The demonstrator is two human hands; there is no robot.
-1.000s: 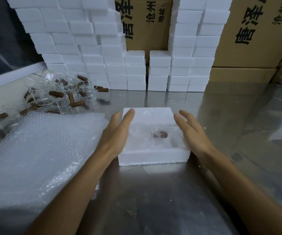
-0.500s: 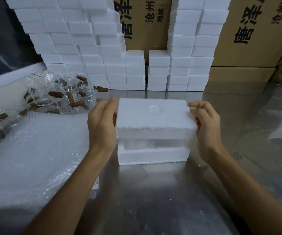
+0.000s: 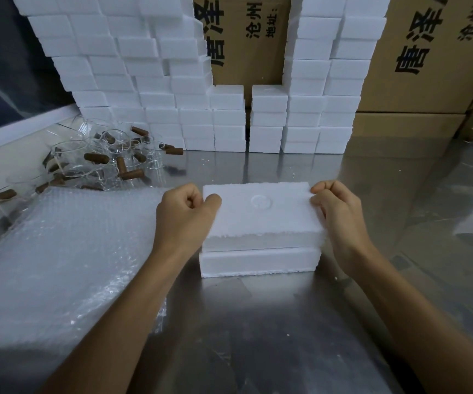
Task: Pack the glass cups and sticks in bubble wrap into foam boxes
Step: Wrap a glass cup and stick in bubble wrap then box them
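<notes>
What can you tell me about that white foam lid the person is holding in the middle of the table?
The foam lid is a white rectangular slab of what looks like polystyrene, with rough, crumbly edges and a shallow round dimple in its top. It lies flat on the matching foam box base, a thin seam showing between them. The left hand and the right hand grip its short ends, thumbs on top. Both stand on the steel table.

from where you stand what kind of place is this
Probably a packing bench in a warehouse or small workshop. Stacks of white foam boxes line the back of a shiny metal table, large brown printed cardboard cartons stand behind them, and loose clear glass cups with brown sticks wait beside a clear bubble wrap sheet.
</notes>
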